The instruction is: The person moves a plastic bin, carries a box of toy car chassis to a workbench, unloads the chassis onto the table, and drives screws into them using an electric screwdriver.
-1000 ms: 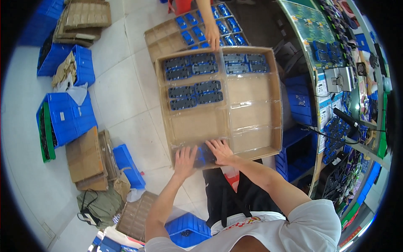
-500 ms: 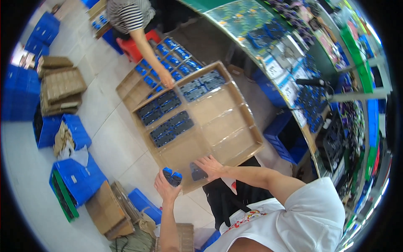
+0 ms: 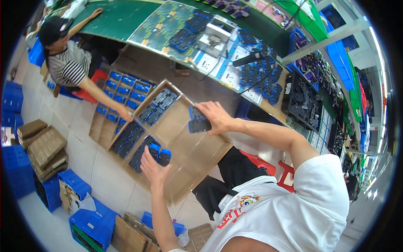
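A pair of small black-and-blue plastic parts (image 3: 160,156) is gripped in my left hand (image 3: 153,169), over the near left part of a shallow cardboard tray (image 3: 184,157). My right hand (image 3: 217,118) holds another pair of dark grey parts with blue edges (image 3: 198,120), above the tray's right side. Fingers and thumb close round each pair from the outer side. Similar parts lie in tight rows in the tray's far compartment (image 3: 158,106) and left compartment (image 3: 128,139). The row beneath my left hand (image 3: 140,153) is partly hidden by it.
A co-worker's hand (image 3: 125,115) reaches to the tray's left edge, over a divided box of blue parts (image 3: 121,90). Beyond stands a green workbench (image 3: 113,21) with more parts. Blue crates (image 3: 94,220) and stacked cardboard trays (image 3: 46,145) stand on the floor at left.
The view has turned, bringing more of the bench in. My right hand has risen from the tray's near edge to its right side with its parts; my left hand has moved farther over the tray.
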{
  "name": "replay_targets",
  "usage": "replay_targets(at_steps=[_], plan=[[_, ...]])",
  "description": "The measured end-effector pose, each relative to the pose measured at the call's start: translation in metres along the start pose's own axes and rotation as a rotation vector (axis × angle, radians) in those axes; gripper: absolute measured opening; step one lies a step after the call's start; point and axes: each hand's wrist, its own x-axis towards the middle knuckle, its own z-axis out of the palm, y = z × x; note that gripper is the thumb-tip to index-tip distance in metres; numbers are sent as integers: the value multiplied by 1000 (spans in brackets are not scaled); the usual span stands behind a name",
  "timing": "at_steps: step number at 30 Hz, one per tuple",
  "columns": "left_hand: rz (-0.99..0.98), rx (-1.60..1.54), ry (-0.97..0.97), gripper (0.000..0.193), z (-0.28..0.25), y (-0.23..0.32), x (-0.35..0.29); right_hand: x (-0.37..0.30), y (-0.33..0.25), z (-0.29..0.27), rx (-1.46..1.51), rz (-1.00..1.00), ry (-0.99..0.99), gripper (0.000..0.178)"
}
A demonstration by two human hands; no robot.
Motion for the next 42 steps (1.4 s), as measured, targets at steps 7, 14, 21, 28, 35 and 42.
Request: replay_targets(at_steps=[7, 14, 21, 28, 35, 42], plan=[[240, 20, -222, 107, 48, 198, 125, -91, 81, -88, 123, 278, 225, 111], [259, 142, -374, 106, 147, 333, 203, -179, 132, -144, 315, 624, 239, 113], [268, 158, -232, 105, 192, 393, 227, -210, 161, -163, 398, 795, 240, 120], [162, 262, -278, 117, 207, 418, 241, -225, 200, -177, 383, 866, 301, 118], [206, 274, -237, 118, 208, 424, 255, -214, 282, -201, 173, 989, 507, 117], [243, 80, -191, 124, 204, 412, 244, -183, 378, -215, 339, 1266, 578, 119]])
